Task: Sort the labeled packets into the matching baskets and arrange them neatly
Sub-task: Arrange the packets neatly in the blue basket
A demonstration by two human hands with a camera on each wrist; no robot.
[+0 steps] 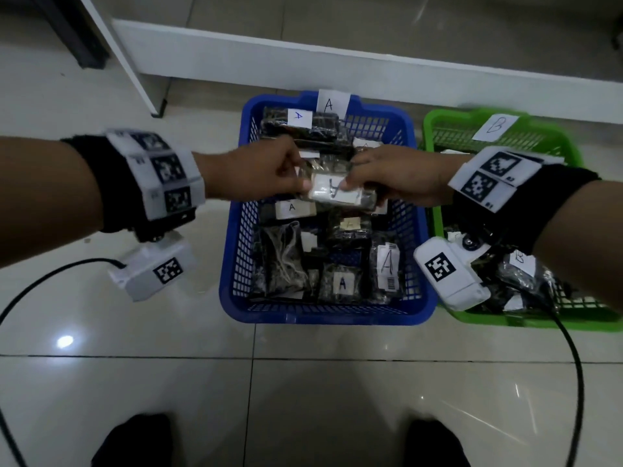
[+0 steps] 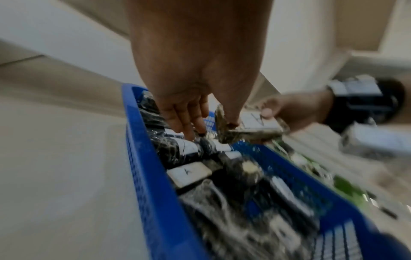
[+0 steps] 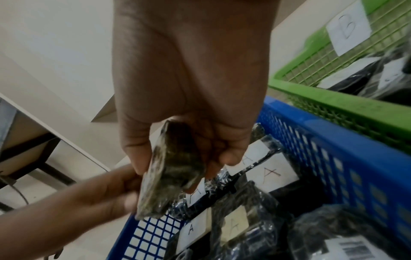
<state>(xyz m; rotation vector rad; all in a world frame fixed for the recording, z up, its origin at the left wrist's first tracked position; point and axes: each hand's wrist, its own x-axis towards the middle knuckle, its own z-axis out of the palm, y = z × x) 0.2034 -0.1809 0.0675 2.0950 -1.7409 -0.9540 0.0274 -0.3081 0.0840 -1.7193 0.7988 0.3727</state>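
A clear-wrapped dark packet [image 1: 332, 195] with a white "A" label hangs over the middle of the blue basket [image 1: 323, 316]. Both hands hold it. My left hand [image 1: 301, 183] pinches its left end with the thumb on top. My right hand [image 1: 350, 183] grips its right end, thumb on the label. In the left wrist view the packet [image 2: 255, 123] sits above the blue basket [image 2: 151, 176]; the other left fingers [image 2: 189, 116] hang straight. In the right wrist view the right hand [image 3: 177, 167] curls round the packet [image 3: 169, 176]. Several "A" packets [image 1: 342, 284] lie in the blue basket.
The green basket [image 1: 505, 320] tagged "B" [image 1: 495, 127] stands touching the blue one's right side and holds dark packets. A white bench rail [image 1: 337, 65] runs behind both. Black cables [image 1: 573, 365] trail over the tiled floor. My shoes [image 1: 135, 439] are near the bottom edge.
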